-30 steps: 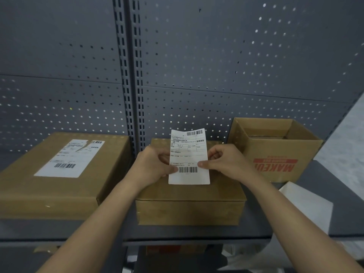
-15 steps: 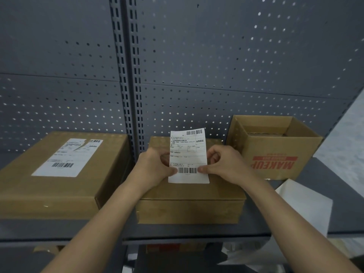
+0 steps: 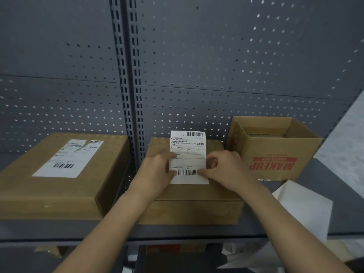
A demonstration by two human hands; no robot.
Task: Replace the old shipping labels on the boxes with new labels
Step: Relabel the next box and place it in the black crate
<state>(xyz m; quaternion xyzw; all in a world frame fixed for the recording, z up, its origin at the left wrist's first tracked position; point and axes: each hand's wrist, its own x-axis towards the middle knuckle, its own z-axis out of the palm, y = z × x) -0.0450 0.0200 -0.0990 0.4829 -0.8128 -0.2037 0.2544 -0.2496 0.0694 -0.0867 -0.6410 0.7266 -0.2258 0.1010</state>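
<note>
I count three cardboard boxes on the grey shelf [image 3: 327, 174], and I take the closed middle box [image 3: 189, 209] as my mark. Over its lid I hold one white shipping label [image 3: 188, 152], printed side toward me, with a barcode at the top and another near the bottom. My left hand [image 3: 155, 172] pinches the label's left edge, thumb on the front beside the lower barcode and the other fingers [image 3: 167, 154] curled at the edge. My right hand [image 3: 226, 168] pinches the right edge the same way, thumb tip on the front, the rest bent behind. Whether the label's bottom edge touches the lid I cannot tell. Left of the middle box, just beside it, lies a larger closed box [image 3: 59, 194] carrying the second label in sight, a torn label [image 3: 67, 158] split near its top. Right of the middle box and a little further back stands an open box [image 3: 275, 150] printed MAKEUP in red, upside down. One white sheet [image 3: 301, 205] lies at the shelf's front edge, right of the middle box.
</note>
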